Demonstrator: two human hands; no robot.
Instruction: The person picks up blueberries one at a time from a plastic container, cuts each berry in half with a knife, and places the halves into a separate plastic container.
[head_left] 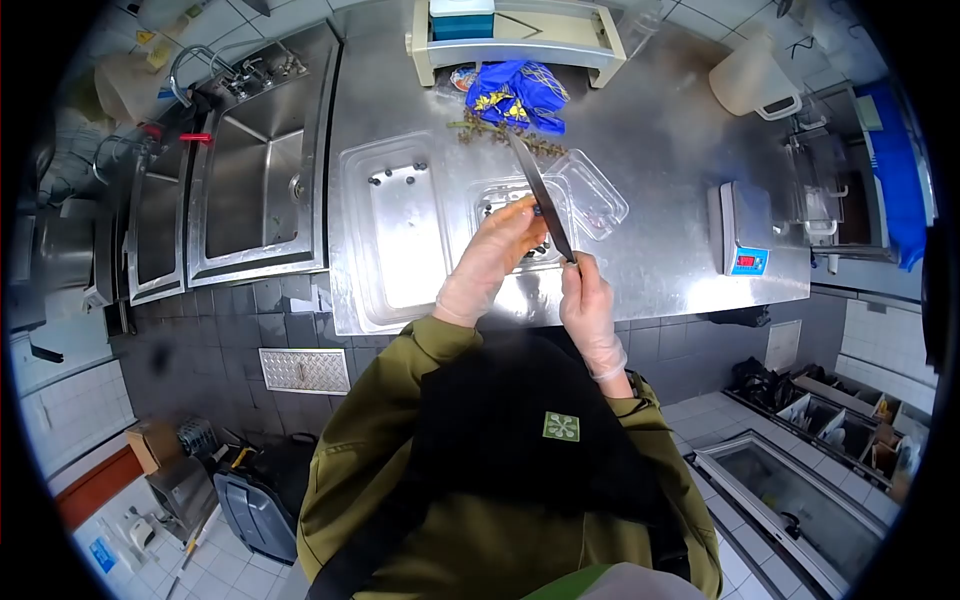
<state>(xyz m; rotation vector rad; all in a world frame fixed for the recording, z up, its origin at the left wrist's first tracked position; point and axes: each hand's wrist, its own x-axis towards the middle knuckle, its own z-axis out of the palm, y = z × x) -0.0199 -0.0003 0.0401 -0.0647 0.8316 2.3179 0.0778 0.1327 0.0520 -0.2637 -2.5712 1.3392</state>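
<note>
My right hand point(590, 305), in a clear glove, is closed around the handle of a knife point(540, 188). Its long dark blade points up and away, passing by the fingertips of my left hand point(497, 248). Those gloved left fingers pinch a small dark grape point(537, 210), partly hidden by the blade. Beneath both hands sits a clear plastic container point(480, 190) with dark fruit pieces inside, partly covered by my left hand. Left of it, a larger clear tray point(405, 240) holds several whole dark grapes point(410, 180) near its far end.
A hinged clear lid or second container point(595, 195) lies at the right. Behind are bare grape stems point(480, 128), a crumpled blue bag point(518, 95) and a cream rack point(515, 40). A scale point(742, 230) and white jug point(755, 80) stand right; sinks point(255, 180) are left.
</note>
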